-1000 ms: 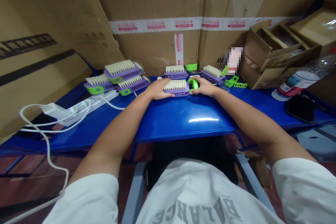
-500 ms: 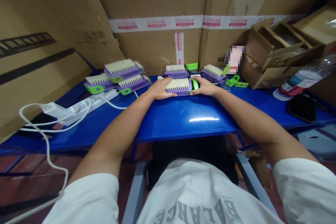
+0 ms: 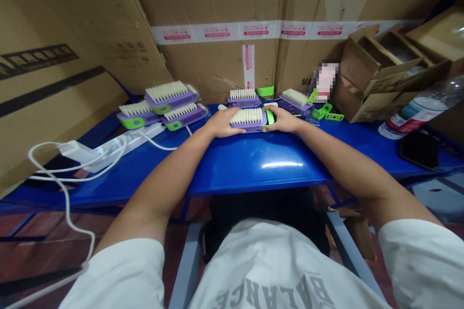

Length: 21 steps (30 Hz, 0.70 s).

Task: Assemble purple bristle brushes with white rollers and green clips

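A purple scrubbing brush [image 3: 246, 117] with cream bristles facing up is held between both hands just above or on the blue table, I cannot tell which. My left hand [image 3: 225, 123] grips its left end, thumb along the near side. My right hand [image 3: 282, 119] is closed around a bright green end piece [image 3: 270, 118] at the brush's right end. Whether that piece is fully joined to the purple body is unclear. Just behind lies another purple brush [image 3: 243, 99], with a green part [image 3: 266, 91] beside it.
Several finished-looking brushes [image 3: 170, 94] are piled at left near a white power strip [image 3: 108, 149] with cables. At right are another brush [image 3: 295, 100], loose green pieces [image 3: 322, 111], cardboard boxes [image 3: 377, 65], a water bottle [image 3: 413, 116] and a black phone [image 3: 419, 149]. Cardboard walls rise behind.
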Each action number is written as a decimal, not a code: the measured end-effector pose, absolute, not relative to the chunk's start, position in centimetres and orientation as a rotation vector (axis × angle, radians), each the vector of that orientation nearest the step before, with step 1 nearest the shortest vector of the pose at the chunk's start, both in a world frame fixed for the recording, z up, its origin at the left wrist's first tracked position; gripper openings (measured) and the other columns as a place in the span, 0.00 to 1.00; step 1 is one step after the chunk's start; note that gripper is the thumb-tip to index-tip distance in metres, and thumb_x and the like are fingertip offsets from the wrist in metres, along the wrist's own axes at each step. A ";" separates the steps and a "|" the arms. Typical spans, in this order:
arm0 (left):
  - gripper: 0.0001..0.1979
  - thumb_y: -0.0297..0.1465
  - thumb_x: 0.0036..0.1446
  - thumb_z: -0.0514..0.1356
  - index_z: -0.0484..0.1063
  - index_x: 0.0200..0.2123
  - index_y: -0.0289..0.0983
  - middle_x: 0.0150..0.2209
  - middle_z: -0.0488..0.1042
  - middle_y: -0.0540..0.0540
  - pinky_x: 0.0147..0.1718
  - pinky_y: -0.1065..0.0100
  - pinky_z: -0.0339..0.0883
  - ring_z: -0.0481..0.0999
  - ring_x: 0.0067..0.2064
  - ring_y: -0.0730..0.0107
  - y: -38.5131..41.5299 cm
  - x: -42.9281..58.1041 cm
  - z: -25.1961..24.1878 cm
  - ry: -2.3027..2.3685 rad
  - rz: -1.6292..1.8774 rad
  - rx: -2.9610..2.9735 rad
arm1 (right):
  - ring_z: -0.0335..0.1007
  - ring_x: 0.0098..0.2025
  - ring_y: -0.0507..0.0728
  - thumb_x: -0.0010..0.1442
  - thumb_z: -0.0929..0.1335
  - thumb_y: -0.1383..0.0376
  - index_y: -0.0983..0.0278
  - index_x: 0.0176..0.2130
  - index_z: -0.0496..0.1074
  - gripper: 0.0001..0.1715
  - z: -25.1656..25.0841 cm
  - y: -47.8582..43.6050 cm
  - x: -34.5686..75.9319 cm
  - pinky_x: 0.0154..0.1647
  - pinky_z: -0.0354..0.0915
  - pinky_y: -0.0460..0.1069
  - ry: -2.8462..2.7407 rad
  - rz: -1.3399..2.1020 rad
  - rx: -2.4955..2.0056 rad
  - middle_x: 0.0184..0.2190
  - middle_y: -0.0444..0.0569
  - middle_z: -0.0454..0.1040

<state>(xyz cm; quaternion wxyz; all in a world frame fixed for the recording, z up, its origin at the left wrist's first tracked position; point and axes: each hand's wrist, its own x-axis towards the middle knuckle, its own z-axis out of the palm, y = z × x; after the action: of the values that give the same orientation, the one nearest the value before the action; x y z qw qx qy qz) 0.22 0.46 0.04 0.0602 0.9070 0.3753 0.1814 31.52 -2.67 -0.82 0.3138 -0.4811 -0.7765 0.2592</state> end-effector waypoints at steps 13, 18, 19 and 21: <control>0.46 0.47 0.57 0.78 0.71 0.73 0.33 0.70 0.78 0.30 0.70 0.48 0.73 0.80 0.69 0.36 0.2 0.4 0.2 1.141 0.523 2.762 | 0.78 0.67 0.75 0.42 0.88 0.54 0.69 0.69 0.76 0.61 -1.1 -2.3 31.8 0.77 0.68 0.70 -2.097 0.662 -1.257 0.65 0.62 0.81; 0.46 0.46 0.57 0.79 0.71 0.73 0.33 0.68 0.80 0.30 0.69 0.49 0.74 0.81 0.68 0.37 0.3 0.4 0.0 1.127 0.548 2.778 | 0.78 0.67 0.75 0.43 0.88 0.54 0.67 0.69 0.75 0.60 -1.2 -2.3 31.8 0.77 0.68 0.71 -2.104 0.661 -1.231 0.65 0.61 0.81; 0.45 0.46 0.57 0.79 0.72 0.72 0.33 0.68 0.80 0.31 0.69 0.50 0.74 0.81 0.68 0.38 0.3 0.3 0.0 1.123 0.552 2.782 | 0.78 0.67 0.75 0.43 0.88 0.54 0.67 0.69 0.75 0.60 -1.3 -2.3 31.8 0.77 0.68 0.71 -2.107 0.658 -1.229 0.66 0.61 0.80; 0.45 0.47 0.57 0.79 0.72 0.72 0.34 0.68 0.80 0.31 0.68 0.49 0.75 0.82 0.67 0.38 0.5 0.3 -0.2 1.114 0.560 2.786 | 0.77 0.68 0.75 0.43 0.87 0.54 0.67 0.69 0.74 0.60 -1.3 -2.3 31.8 0.77 0.67 0.71 -2.113 0.658 -1.230 0.66 0.61 0.80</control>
<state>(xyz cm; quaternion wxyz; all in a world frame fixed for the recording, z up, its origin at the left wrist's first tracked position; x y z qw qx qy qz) 0.30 0.46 -0.16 0.0445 0.9119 0.3646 0.1832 31.82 -2.29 -1.35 0.3002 -0.4636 -0.7960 0.2477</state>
